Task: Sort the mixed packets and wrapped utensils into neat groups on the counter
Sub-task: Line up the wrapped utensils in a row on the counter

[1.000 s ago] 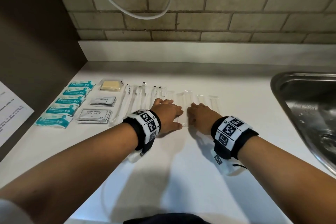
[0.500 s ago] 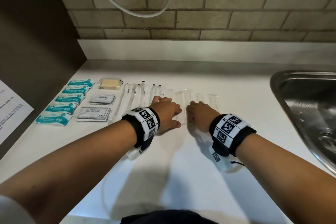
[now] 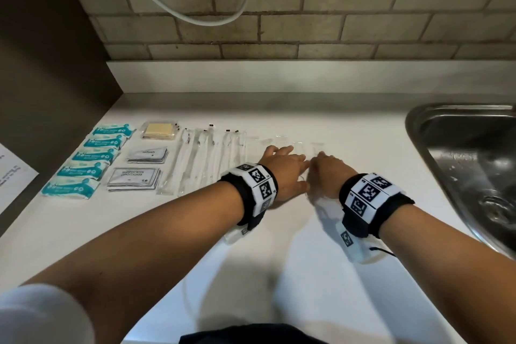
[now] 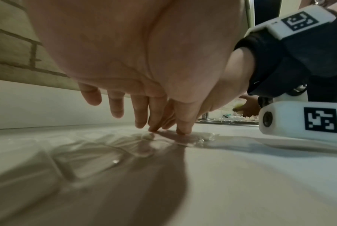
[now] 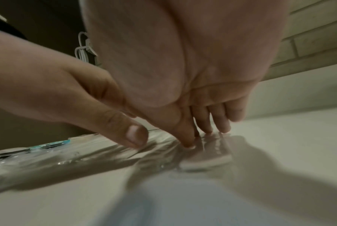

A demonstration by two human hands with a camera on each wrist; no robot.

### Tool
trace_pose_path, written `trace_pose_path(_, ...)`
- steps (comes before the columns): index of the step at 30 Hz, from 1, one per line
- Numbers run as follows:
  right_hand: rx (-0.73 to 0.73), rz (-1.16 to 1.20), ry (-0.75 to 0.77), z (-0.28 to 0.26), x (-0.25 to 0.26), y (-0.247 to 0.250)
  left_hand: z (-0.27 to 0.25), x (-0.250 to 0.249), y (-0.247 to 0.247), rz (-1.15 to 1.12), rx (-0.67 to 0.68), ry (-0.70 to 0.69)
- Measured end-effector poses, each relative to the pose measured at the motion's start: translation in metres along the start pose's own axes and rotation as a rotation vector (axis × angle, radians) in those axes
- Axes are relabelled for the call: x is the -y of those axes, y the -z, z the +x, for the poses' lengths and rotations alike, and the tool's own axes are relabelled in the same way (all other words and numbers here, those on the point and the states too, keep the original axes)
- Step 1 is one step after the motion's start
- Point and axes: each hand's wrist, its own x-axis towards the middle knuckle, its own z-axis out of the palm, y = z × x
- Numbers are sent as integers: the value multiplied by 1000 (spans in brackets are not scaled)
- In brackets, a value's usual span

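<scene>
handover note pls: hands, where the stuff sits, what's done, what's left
Left hand: fingers straight, tips pressing the clear-wrapped utensils flat on the counter.
Right hand: likewise, pressing the same clear wrappers; nothing is gripped.
Done: teal packets in a column at far left; yellow pack, toothpaste sachets and shampoo sachets beside them; long white wrapped utensils in a row.
Left: square up the clear wrappers under both hands, probably the last group.

A flat grey foil sachet [image 3: 133, 179] near the white counter's left edge reads "SHAMPOO WITH CONDITIONER". The smaller grey sachet [image 3: 148, 154] just behind it carries one word, too small to read with certainty. Print on the teal-and-white packets [image 3: 92, 157] is illegible.
</scene>
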Motion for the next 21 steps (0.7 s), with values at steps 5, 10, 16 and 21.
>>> trace_pose_path(5, -26, 22, 98, 5, -3, -2, 5, -5, -7, 63, 16, 46)
trace_pose_path(10, -15, 24, 156, 8, -8, -2, 7, 1, -5, 40, 23, 49)
trace_pose_path(16, -29, 43, 195, 12, -8, -3, 11, 5, -7, -17, 34, 72)
trace_pose_path(21, -26, 34, 161, 15, -6, -4, 10, 7, -6, -1, 48, 70)
